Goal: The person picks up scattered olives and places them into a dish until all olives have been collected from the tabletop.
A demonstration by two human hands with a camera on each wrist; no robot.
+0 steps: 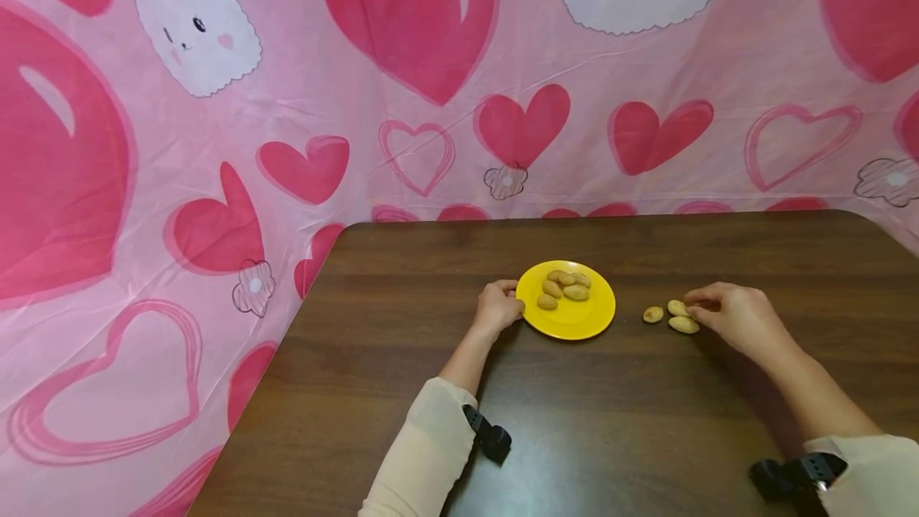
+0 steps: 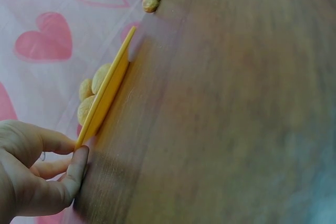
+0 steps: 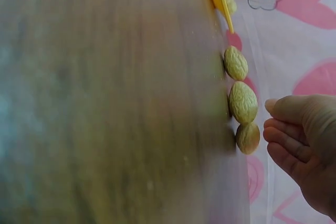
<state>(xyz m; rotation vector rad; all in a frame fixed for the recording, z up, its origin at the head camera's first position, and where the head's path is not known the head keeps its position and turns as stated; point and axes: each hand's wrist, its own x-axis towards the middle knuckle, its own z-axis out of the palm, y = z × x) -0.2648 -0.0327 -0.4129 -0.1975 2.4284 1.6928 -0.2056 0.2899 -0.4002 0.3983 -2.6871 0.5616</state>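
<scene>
My left hand (image 1: 498, 308) pinches the left rim of a yellow plate (image 1: 577, 321), thumb against finger, as the left wrist view shows. The plate stands on the table with several wrinkled, tan, nut-like ovals (image 1: 577, 292) in its upper left part. To the right of the plate, three more such ovals (image 1: 684, 325) lie close together on the wood. My right hand (image 1: 735, 317) is just right of these three, fingers loosely bent. In the right wrist view a small gap separates its fingertips from the nearest ovals (image 3: 243, 102), and nothing shows between its fingers.
The brown wooden table (image 1: 574, 413) has rounded far corners. Behind it and to the left hangs a pink cloth (image 1: 445, 118) printed with hearts and white animal faces. A black wrist camera (image 1: 491, 433) is strapped over the left sleeve, another (image 1: 797, 475) on the right.
</scene>
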